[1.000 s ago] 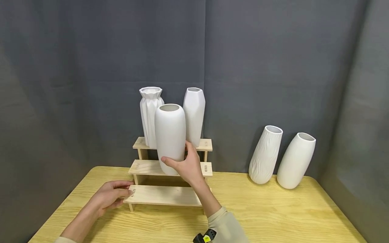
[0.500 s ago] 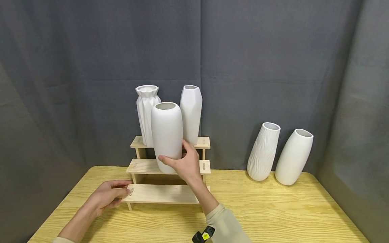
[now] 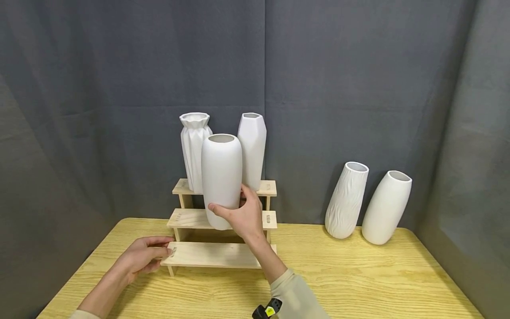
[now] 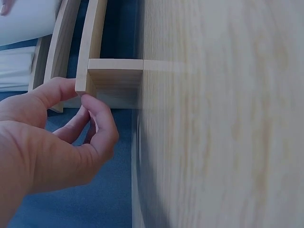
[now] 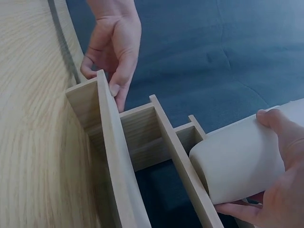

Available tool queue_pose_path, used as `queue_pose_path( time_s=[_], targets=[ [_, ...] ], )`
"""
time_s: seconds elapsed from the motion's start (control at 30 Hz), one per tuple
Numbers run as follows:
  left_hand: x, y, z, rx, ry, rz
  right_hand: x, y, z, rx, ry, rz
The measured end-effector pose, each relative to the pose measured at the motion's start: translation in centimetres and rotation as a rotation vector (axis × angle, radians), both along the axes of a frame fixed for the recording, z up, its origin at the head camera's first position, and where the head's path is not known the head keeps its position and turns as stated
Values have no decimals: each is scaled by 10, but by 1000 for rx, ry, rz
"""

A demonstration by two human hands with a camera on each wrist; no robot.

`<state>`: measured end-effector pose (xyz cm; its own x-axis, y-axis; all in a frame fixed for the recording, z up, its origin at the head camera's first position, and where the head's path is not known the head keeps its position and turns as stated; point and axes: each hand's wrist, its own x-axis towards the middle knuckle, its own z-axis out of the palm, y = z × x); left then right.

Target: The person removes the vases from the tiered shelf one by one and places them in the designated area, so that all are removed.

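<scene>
My right hand [image 3: 244,217] grips a smooth white vase [image 3: 221,173] low on its side, thumb in front. The vase stands nearly upright at the middle tier of a three-tier wooden display stand [image 3: 211,255]; in the right wrist view, the vase's base [image 5: 202,173] is close to that tier's board, and I cannot tell whether it fully rests there. My left hand [image 3: 141,257] pinches the left end of the lowest board between thumb and fingers, as the left wrist view shows. On the top tier stand a pleated white vase [image 3: 194,153] and a faceted white vase [image 3: 253,150], both partly hidden.
To the right on the wooden table [image 3: 358,283], a wavy-textured white vase [image 3: 345,201] and a smooth, slant-rimmed white vase [image 3: 386,208] stand side by side. Grey cloth [image 3: 338,79] hangs behind and at the sides. A black strap device [image 3: 268,309] is on my right wrist.
The head view has shifted slightly. Relative to the stand, the smooth vase has moved very little, and both hands keep their hold.
</scene>
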<state>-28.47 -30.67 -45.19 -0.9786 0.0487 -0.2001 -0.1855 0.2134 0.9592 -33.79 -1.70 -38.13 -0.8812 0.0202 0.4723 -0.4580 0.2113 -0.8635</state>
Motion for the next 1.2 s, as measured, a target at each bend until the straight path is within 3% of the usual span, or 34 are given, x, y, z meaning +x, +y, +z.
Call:
queue_pose_path(
  time_s=[0.9,1.2],
  targets=[
    [1,-1,-1,30,-18,16,11,9,20,75,40,13],
    [3,1,1,19,-21,18,17,19,32,36,95,45]
  ],
)
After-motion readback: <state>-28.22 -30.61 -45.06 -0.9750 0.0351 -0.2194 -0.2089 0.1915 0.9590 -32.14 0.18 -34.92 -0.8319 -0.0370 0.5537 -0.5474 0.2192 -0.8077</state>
